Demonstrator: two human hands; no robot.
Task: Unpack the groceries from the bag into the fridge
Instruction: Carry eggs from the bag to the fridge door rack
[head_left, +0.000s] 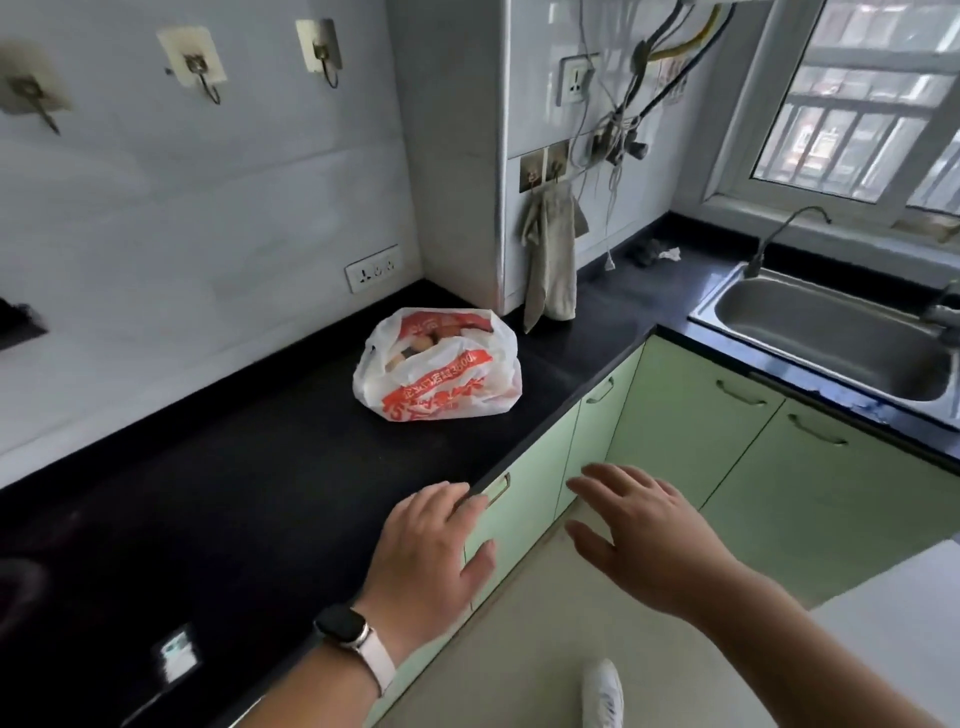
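Head view, lower centre of frame: left hand (431, 551) and right hand (644, 535) both spread flat with nothing in them, well apart from the bag (441, 366). It sits mid-frame on the black counter (234, 467), mouth agape, groceries showing inside.

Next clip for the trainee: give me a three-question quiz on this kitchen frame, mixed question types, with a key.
1. True or false: the left hand is holding the plastic bag.
2. Multiple choice: the bag sits on (A) the black counter, (B) the sink, (C) the floor.
3. Fill in: a cloth hangs from a hook on the wall, between the bag and the ____.

Key
1. False: both the left hand and the right hand are open and empty, short of the bag.
2. A.
3. Sink.
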